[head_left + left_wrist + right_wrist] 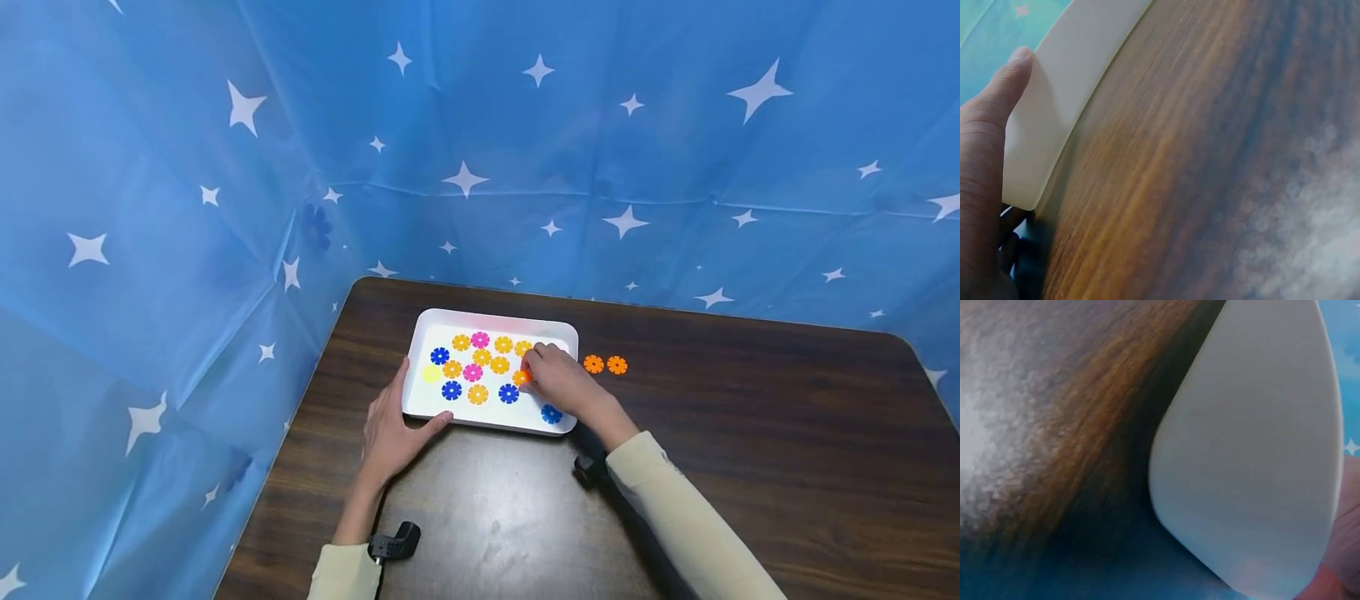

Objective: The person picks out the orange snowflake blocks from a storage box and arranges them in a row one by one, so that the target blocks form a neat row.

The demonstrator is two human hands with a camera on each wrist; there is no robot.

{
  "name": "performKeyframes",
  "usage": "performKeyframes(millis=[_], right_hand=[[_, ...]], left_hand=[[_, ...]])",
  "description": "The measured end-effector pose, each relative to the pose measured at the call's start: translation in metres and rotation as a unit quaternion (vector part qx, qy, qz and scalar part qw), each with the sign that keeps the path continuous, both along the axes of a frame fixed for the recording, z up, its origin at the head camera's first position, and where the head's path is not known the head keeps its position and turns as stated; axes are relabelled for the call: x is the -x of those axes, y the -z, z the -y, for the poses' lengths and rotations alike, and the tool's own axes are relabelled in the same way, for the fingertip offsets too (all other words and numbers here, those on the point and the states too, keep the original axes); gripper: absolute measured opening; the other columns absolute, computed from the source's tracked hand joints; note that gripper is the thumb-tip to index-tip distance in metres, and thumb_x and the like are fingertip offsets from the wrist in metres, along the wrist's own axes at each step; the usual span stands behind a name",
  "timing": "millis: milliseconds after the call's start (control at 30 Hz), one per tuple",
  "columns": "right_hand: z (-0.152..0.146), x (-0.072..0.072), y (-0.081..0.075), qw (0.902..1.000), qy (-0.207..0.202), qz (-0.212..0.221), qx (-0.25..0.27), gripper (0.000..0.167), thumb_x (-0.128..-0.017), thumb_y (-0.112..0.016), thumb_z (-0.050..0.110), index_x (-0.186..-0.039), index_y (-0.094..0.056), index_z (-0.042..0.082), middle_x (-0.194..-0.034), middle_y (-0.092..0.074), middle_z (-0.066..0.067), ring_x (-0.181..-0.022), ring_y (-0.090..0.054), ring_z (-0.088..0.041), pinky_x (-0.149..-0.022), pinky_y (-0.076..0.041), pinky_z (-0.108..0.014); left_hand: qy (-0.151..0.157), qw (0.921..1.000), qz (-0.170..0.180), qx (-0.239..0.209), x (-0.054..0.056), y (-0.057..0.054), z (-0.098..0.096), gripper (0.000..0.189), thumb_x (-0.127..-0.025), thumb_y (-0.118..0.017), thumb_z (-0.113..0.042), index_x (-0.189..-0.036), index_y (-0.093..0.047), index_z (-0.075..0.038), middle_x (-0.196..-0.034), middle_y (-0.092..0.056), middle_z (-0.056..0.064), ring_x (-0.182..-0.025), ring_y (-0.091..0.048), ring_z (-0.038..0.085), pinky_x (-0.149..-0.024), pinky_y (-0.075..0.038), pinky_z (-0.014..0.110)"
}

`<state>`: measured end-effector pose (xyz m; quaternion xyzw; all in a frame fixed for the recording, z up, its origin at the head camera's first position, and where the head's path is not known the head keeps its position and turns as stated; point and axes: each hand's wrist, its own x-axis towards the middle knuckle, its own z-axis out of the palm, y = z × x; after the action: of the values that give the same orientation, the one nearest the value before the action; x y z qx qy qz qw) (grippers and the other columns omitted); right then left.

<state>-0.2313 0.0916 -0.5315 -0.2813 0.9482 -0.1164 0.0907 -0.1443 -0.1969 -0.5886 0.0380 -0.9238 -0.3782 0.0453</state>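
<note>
A white tray (491, 423) lies on the table, with several flower-shaped plastic discs in it: yellow-orange, pink, blue and a pale yellow disc (432, 374). My left hand (391, 432) holds the tray's near left corner, fingers along the left side and thumb at the front rim. The thumb (991, 119) rests against the tray wall in the left wrist view. Over the tray's right part, my right hand (561, 379) pinches an orange disc (527, 376), partly hidden by the fingers. The tray wall (1247, 444) blocks most of that hand in the right wrist view.
Two orange discs (605, 365) lie side by side on the dark wooden table (750, 433), just right of the tray. A blue disc (551, 414) sits in the tray's near right corner. Blue star-patterned cloth (495, 125) hangs behind and to the left.
</note>
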Motion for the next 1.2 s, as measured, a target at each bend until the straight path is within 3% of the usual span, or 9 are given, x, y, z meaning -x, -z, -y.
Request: performKeyframes(millis=[400,767,1200], right_hand=[[-0.004,0.000,-0.005,0.9992,0.001,0.036,0.018,0.039,-0.100,-0.066,0.037,-0.120,-0.060,0.004,-0.108,-0.063,-0.009,-0.097,-0.053,-0.021,-0.099,-0.053,-0.038],[-0.010,-0.003,-0.012,0.9995,-0.015,-0.010,0.024,0.045,-0.100,-0.065,0.036,-0.128,-0.062,0.001,-0.115,-0.065,-0.012,-0.103,-0.057,-0.025,-0.104,-0.052,-0.042],[-0.038,-0.007,-0.026,0.9963,0.027,-0.037,0.073,0.040,-0.096,-0.071,0.030,-0.127,-0.065,0.004,-0.117,-0.063,-0.012,-0.104,-0.055,-0.025,-0.098,-0.053,-0.042]], left_hand=[[0.003,1.0000,0.004,0.001,-0.001,-0.004,-0.001,0.112,-0.078,-0.075,-0.069,-0.164,-0.011,-0.038,-0.169,-0.032,0.000,-0.148,-0.041,0.030,-0.119,-0.028,0.056],[0.001,1.0000,0.000,-0.001,-0.001,-0.003,0.000,0.112,-0.078,-0.076,-0.068,-0.164,-0.010,-0.039,-0.169,-0.032,0.000,-0.148,-0.041,0.030,-0.118,-0.027,0.054],[0.002,0.9999,0.011,0.002,-0.002,-0.004,0.000,0.113,-0.078,-0.075,-0.069,-0.164,-0.009,-0.038,-0.170,-0.030,0.001,-0.150,-0.039,0.030,-0.120,-0.025,0.055]])
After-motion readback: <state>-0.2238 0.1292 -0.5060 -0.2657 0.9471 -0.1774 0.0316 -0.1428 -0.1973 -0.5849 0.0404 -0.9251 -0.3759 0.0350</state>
